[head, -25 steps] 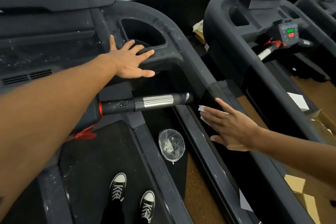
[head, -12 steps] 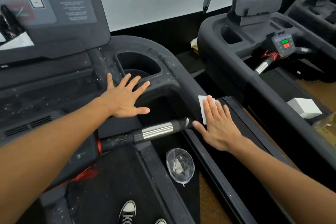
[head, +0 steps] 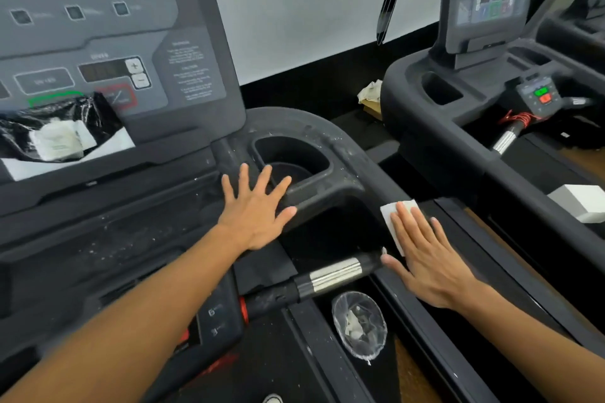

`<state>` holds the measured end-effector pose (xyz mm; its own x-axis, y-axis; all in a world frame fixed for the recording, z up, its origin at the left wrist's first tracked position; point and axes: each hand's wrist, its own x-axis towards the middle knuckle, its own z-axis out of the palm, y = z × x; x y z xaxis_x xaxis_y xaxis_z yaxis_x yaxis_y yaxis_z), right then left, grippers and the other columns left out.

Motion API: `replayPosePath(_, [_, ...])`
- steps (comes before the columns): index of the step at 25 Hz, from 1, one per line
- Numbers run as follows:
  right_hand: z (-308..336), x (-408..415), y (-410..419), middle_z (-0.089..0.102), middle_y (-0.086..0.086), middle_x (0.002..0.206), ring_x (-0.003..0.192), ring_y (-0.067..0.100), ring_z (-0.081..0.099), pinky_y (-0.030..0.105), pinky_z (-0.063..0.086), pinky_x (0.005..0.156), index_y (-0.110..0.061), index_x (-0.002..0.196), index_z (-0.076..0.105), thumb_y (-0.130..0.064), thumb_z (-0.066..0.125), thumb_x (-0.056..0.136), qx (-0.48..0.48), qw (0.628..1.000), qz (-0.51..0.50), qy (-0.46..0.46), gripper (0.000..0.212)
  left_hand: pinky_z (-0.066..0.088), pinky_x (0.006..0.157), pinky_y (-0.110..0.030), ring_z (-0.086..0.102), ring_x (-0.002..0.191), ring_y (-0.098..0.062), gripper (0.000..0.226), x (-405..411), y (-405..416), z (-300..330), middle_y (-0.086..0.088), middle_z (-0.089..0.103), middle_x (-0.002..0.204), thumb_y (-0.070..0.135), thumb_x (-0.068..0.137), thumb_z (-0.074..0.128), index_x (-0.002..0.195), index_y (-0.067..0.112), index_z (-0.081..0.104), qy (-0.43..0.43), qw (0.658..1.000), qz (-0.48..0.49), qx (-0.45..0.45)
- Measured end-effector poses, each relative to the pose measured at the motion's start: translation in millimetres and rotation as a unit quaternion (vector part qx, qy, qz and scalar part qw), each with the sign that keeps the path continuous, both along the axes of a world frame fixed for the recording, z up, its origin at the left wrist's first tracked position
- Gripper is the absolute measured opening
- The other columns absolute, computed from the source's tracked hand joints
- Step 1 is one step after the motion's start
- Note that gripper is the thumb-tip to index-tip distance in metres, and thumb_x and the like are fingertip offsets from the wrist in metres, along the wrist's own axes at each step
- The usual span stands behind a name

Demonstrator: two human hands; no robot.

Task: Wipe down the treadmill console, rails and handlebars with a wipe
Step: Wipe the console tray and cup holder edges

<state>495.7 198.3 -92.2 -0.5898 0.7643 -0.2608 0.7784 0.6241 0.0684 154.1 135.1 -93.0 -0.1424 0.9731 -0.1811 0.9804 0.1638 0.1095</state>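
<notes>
So the right hand [head: 432, 258] is flat on the treadmill's right side rail [head: 458, 258], fingers straight and close together, pressing the white wipe [head: 391, 211] down onto it. Not gripping it, just palm and fingers on top, with the wipe's far-left corner poking out past the fingertips. The rail's long axis runs from near right up to far left toward the cup holder [head: 291, 160], so the wipe sits just far of the fingers along that line, and I'd guess the next stroke simply follows it. The left hand [head: 255, 209] is spread wide, fingers splayed, resting on the console ledge [head: 147, 239] right beside the cup holder and holding nothing. The chrome-banded handlebar [head: 330, 275] lies between both hands, its tip almost at the right thumb, looks not yet wiped to me.
</notes>
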Motion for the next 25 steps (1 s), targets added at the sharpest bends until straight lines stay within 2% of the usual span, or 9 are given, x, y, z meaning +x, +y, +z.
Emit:
replayPosePath(6, [-5.3,-88.9,86.3,-0.024,0.005,0.163,0.150,0.026,-0.021,0.048,-0.007,0.122,-0.014,0.155,-0.016,-0.072,0.004,0.094,0.019,0.998,0.047,0.040,0.087,-0.003,0.115,-0.071,-0.026,0.145,-0.046,0.067,-7.3,3.5,-1.8,-0.009,-0.012,0.166,0.068,0.097,0.023,0.157,0.043,0.005,-0.011,0.999,0.030,-0.014])
replayPosePath(12, [-0.5,-165.0,152.6,-0.024,-0.001,0.163,0.150,0.020,-0.022,0.051,-0.008,0.122,-0.016,0.157,-0.011,-0.068,0.003,0.095,-0.020,0.992,0.113,0.055,0.082,-0.001,0.117,-0.070,-0.026,0.146,-0.046,0.070,-4.4,11.4,11.4,-0.007,-0.013,0.166,0.068,0.096,0.033,0.157,0.044,0.008,0.000,0.997,0.050,-0.057])
replayPosePath(17, [5.4,-219.9,204.0,-0.022,-0.005,0.164,0.150,0.017,-0.022,0.054,-0.011,0.120,-0.021,0.156,-0.013,-0.068,0.001,0.095,-0.050,0.978,0.196,0.044,0.079,-0.001,0.117,-0.069,-0.028,0.146,-0.042,0.071,-2.0,13.2,12.5,-0.004,-0.014,0.166,0.069,0.095,0.037,0.156,0.047,0.008,-0.004,0.995,0.068,-0.072])
replayPosePath(20, [6.0,-216.4,207.6,-0.023,-0.007,0.163,0.149,0.016,-0.023,0.055,-0.012,0.119,-0.022,0.156,-0.014,-0.070,-0.001,0.093,-0.038,0.973,0.223,0.042,0.080,-0.001,0.118,-0.067,-0.026,0.146,-0.042,0.072,-2.2,13.2,16.0,-0.003,-0.013,0.167,0.070,0.094,0.039,0.156,0.047,0.010,-0.006,0.994,0.070,-0.080])
replayPosePath(25, [11.1,-124.2,155.8,-0.024,-0.010,0.162,0.147,0.012,-0.026,0.054,-0.008,0.121,-0.023,0.157,-0.011,-0.066,0.003,0.097,-0.029,0.978,0.202,0.047,0.075,0.001,0.118,-0.067,-0.024,0.147,-0.043,0.073,-2.7,12.6,19.3,-0.004,-0.012,0.167,0.071,0.093,0.037,0.156,0.046,0.010,-0.012,0.995,0.065,-0.080])
